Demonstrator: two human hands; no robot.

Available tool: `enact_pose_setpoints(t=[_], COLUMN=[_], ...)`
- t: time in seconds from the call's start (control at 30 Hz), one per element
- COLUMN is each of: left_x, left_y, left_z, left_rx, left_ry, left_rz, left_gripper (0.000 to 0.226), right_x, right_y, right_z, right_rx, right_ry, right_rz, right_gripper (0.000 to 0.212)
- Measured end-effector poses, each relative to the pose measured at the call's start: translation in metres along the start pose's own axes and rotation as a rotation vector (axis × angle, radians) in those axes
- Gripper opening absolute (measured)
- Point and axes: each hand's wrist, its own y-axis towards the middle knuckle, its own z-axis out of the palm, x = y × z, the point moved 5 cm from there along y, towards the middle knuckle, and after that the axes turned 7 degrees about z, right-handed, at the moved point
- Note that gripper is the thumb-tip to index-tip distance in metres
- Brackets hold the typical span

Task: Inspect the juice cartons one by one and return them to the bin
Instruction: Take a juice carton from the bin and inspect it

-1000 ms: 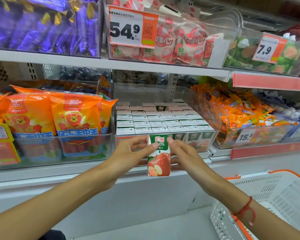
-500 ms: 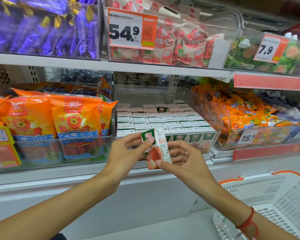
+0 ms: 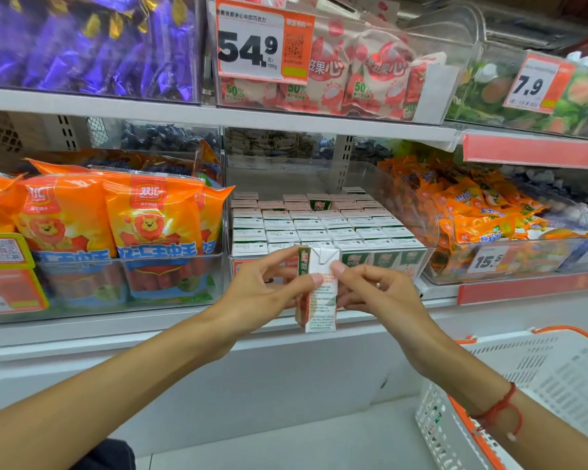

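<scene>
Behind the fingers, beyond their tips: a clear bin [image 3: 431, 228] on the middle shelf [image 3: 218, 118], packed with rows of juice cartons [image 3: 306, 228] standing upright, one slot in the front row apparently vacant just past the knuckles. Left of the fingers, orange sausage packs [image 3: 150, 215]; right of them, orange snack bags [image 3: 472, 212]; low and right, under the right wrist, a white basket [image 3: 557, 385] with an orange rim.

In front of the bin, one carton [image 3: 319, 293] held upright between both hands, narrow printed side panel turned toward the camera. Left hand [image 3: 269, 290] pinching it, thumb tip on the near face, remaining fingers curled round the far side. Right hand [image 3: 381, 293] pinching the upper right edge with thumb and forefinger, other fingers curled loosely behind.

Judged step: inspection of this single carton, mid-turn through its faces, not yet returned. Next move, by estimate: remaining faces checked, then carton carried forward past the fingertips and lowered upright into the front-row gap, green face outward, without toppling its neighbours.
</scene>
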Motion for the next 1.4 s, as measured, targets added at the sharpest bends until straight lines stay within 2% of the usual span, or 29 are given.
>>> enact_pose_setpoints(t=[0.13,0.2,0.3,0.47,0.57,0.73,0.8,0.97,1.03,1.1,1.17,1.3,1.4], left_x=[-0.001,-0.001,-0.001,0.002,-0.001,0.000,0.000,0.001,0.000,-0.001,-0.003,-0.005,-0.003], left_y=[0.001,0.003,0.004,0.000,-0.002,-0.005,-0.005,-0.007,-0.006,-0.003,-0.001,0.002,0.002], left_z=[-0.002,-0.005,-0.006,0.000,0.004,0.008,0.006,0.004,0.003,-0.001,-0.004,-0.006,-0.005], left_rx=[-0.053,-0.095,-0.126,-0.048,0.026,0.081,0.053,-0.064,-0.085,-0.080,-0.037,0.052,0.098], left_ry=[-0.044,-0.115,-0.167,-0.186,-0.220,-0.139,-0.104,-0.023,-0.025,-0.060,-0.086,-0.088,-0.103], left_rz=[-0.016,-0.027,-0.035,-0.073,-0.063,-0.074,-0.075,-0.019,-0.002,-0.016,-0.047,-0.070,-0.068], left_gripper=[0.046,0.039,0.027,0.037,0.037,0.027,0.026,0.014,0.011,0.011,0.021,0.032,0.031], right_x=[0.000,-0.001,-0.001,-0.003,-0.005,-0.002,-0.003,-0.002,0.000,0.001,0.000,-0.003,-0.005], right_y=[-0.001,0.000,-0.002,-0.003,0.001,-0.002,0.000,-0.001,-0.002,0.001,0.005,0.009,0.008], right_z=[0.000,0.000,0.005,0.007,0.002,0.006,0.005,0.000,0.004,0.003,-0.001,-0.005,0.001], right_rx=[0.052,0.141,0.257,0.173,0.113,0.199,0.138,-0.216,-0.239,-0.170,-0.045,0.132,0.215], right_ry=[-0.034,-0.094,-0.136,-0.028,-0.018,-0.097,-0.133,-0.370,-0.409,-0.294,-0.139,-0.034,0.036], right_rz=[0.028,0.080,0.119,0.092,0.102,0.102,0.073,-0.152,-0.225,-0.173,-0.042,0.076,0.107], right_gripper=[0.039,0.051,0.051,0.028,0.031,0.035,0.036,0.040,0.043,0.043,0.045,0.032,0.048])
